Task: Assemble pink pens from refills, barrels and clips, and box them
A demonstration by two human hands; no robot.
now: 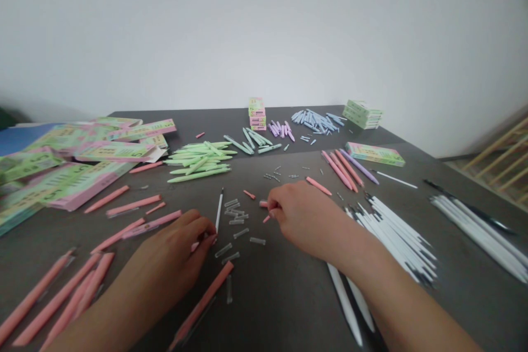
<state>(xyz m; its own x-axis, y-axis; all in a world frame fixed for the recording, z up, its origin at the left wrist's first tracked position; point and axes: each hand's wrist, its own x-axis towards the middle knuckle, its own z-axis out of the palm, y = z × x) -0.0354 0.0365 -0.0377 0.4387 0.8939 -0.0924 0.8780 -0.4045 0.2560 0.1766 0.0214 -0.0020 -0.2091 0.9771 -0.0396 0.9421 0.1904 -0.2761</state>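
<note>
The fingers of the left hand are pinching together on the lower end of a white refill. This thin straight stick is slanting up from the fingertips toward the middle of the frame. The fingers of the right hand are curling tight on a pink cap, a tiny tapered piece poking out just left of the fingertips, right of centre.

Between the two hands roughly ten clear tubes are lying scattered, all short and see-through. One long pink barrel is lying below the left hand, and at least ten more pink barrels, smooth and matt, are filling the lower left. Four pink ones and a purple one are lying side by side at upper right of centre.

A loose pile of green pens is sitting above centre, with smaller heaps of purple pens and blue pens further back. A thick fan of white sticks is spreading at the right. Flat printed card packs are covering the left edge of the dark grey table.
</note>
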